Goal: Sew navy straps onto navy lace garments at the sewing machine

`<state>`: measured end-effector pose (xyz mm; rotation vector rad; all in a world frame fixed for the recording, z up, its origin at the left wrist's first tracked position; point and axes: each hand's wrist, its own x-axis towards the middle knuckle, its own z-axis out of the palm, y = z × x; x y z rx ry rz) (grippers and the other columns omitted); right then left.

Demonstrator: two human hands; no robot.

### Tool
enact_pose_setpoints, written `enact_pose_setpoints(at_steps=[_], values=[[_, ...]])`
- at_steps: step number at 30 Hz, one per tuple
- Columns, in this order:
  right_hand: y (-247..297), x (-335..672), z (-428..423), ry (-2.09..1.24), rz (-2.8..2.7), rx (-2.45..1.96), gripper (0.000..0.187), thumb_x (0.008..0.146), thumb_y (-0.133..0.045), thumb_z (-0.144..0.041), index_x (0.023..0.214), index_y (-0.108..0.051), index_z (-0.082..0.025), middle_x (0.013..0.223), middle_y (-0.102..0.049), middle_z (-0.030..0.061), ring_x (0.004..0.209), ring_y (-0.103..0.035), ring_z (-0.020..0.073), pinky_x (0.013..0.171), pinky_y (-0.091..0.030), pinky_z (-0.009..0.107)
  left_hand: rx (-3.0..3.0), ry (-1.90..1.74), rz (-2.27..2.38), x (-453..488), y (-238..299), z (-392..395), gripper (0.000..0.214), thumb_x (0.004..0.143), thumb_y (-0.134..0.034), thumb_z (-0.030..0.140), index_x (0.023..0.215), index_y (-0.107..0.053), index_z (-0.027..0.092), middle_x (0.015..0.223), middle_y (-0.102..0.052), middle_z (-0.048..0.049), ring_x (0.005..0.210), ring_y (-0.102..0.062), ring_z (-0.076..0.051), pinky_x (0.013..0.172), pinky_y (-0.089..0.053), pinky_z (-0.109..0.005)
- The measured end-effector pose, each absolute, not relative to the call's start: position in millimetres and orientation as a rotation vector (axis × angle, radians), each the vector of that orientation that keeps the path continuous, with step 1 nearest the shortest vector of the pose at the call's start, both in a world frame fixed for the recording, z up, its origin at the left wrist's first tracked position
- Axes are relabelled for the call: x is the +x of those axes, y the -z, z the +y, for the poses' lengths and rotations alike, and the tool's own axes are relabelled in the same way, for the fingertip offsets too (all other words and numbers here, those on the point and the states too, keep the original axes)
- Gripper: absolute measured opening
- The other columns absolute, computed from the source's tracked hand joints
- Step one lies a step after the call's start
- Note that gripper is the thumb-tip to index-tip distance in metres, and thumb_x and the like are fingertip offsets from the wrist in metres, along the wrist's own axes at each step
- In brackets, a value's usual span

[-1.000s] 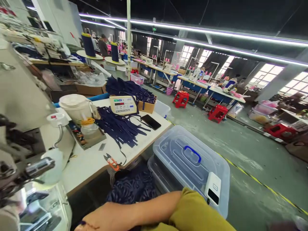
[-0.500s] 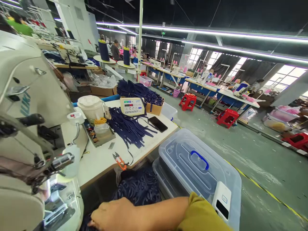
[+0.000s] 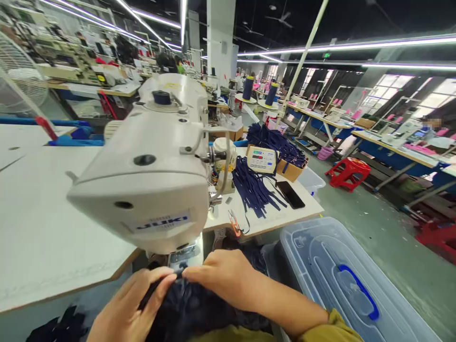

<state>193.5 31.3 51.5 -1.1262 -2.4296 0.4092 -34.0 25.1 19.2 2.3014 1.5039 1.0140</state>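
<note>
Both hands are down low, right in front of the Juki sewing machine (image 3: pixel 153 166). The left hand (image 3: pixel 128 304) pinches a fold of the navy fabric (image 3: pixel 194 311) between thumb and fingers. The right hand (image 3: pixel 221 280) is curled shut on the same piece, its fingertips touching the left's. The fabric sits bunched between and under the 2 hands, just below the edge of the white counter (image 3: pixel 42 228). Further back on the counter there's a pile of navy strips (image 3: pixel 254 187), orange snips (image 3: pixel 233 222) and a phone (image 3: pixel 290 194). A clear plastic bin (image 3: pixel 320 256) sits to the right.
</note>
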Motion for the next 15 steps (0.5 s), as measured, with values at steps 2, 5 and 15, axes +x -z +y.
enact_pose_setpoints(at_steps=[2,5,15], values=[[-41.7,190.6,34.8,-0.354,-2.325,-1.213,0.033,0.099,-0.037,-0.037,0.114,-0.066,-0.029,0.077,-0.066,0.0019,0.071,-0.062,0.015,0.064,-0.044,0.021,2.544,-1.137,1.513,-28.1,-28.8,28.0,0.025,0.09,-0.048,0.038,0.109,-0.062,0.03,0.103,-0.07,0.002,0.097,-0.064,-0.015,0.092,-0.046,-0.025],[-28.2,187.6,38.7,-0.65,-2.077,-1.176,0.032,0.098,-0.04,-0.037,0.116,-0.065,-0.027,0.093,-0.07,0.0028,0.083,-0.065,0.0152,0.077,-0.047,0.024,2.836,-1.083,1.272,-21.1,-25.7,30.1,0.034,0.09,-0.047,0.023,0.122,-0.055,0.03,0.12,-0.065,0.0013,0.114,-0.056,-0.014,0.107,-0.032,-0.029],[-18.8,183.6,66.0,-1.085,-1.639,-1.234,0.007,0.088,-0.048,-0.025,0.092,-0.046,-0.019,0.057,-0.046,-0.0096,0.053,-0.044,0.009,0.057,-0.033,0.021,2.872,-1.009,1.497,-6.0,-23.6,21.8,0.037,0.09,-0.042,0.023,0.123,-0.055,0.033,0.119,-0.066,0.004,0.112,-0.057,-0.015,0.105,-0.022,-0.034]])
